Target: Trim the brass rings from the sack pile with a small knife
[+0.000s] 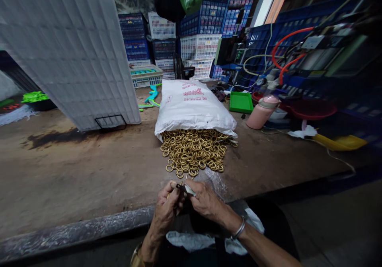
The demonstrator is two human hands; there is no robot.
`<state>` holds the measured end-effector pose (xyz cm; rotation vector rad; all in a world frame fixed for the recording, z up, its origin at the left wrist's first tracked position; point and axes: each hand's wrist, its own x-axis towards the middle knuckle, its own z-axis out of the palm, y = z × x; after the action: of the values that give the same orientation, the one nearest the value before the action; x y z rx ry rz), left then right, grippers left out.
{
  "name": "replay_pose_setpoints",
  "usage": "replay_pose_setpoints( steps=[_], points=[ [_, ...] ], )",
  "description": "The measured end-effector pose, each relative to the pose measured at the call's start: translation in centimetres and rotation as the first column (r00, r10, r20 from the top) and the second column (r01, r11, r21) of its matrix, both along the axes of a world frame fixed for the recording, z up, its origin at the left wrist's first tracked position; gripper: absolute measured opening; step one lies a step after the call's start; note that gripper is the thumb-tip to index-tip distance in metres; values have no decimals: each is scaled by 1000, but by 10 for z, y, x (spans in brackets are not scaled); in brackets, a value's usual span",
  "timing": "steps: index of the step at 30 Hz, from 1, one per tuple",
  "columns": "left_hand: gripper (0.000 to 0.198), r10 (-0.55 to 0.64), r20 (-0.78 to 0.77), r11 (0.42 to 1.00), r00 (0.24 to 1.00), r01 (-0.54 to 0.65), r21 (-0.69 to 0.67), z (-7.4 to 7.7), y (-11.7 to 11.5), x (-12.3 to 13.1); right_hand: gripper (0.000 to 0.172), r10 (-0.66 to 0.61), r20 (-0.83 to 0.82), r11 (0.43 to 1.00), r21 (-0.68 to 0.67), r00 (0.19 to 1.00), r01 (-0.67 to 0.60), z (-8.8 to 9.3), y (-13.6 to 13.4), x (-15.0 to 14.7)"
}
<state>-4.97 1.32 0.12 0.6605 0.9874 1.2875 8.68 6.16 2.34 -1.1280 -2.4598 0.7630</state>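
Close together at the table's front edge, my two hands meet around a small hand tool. My right hand (207, 203) is closed on this small tool (190, 190), which has a pale handle and a dark narrow end; I cannot tell its exact kind. Its dark end points into the fingers of my left hand (167, 201), which are pinched around what looks like a gold ring, mostly hidden. Just beyond my fingers lies a heap of gold rings (193, 151), spilling from the mouth of a white woven sack (193, 104) with red print.
A tall pale padded panel (89, 60) stands at the left on the wooden table (89, 179). To the right are a pink bottle (262, 112), a green tray (240, 102), a red bowl (310, 108) and a yellow scoop (343, 142). Stacked crates (201, 46) fill the back.
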Motion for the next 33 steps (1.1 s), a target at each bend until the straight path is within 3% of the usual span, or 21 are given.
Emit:
replay_pose_setpoints(
  steps=[5,16,25,30,33],
  points=[
    [29,-10,-19,999,1000,11,38,2,0,0,23,-62,3,997,46,998,62,6,1,-3],
    [30,3,1,1000,1000,-3,-1,4,-1,-1,20,3,20,1000,12,1000,-3,-4,1,-2],
    [35,29,-26,999,999,-30,-39,9,-5,1,26,-28,151,999,-15,988,30,7,4,-4],
    [34,-8,14,999,1000,8,36,17,-13,1,18,-167,240,986,33,956,164,-12,21,7],
    [33,-11,82,1000,997,8,27,23,-11,-1,11,-223,79,974,-28,972,225,-16,25,7]
  ],
)
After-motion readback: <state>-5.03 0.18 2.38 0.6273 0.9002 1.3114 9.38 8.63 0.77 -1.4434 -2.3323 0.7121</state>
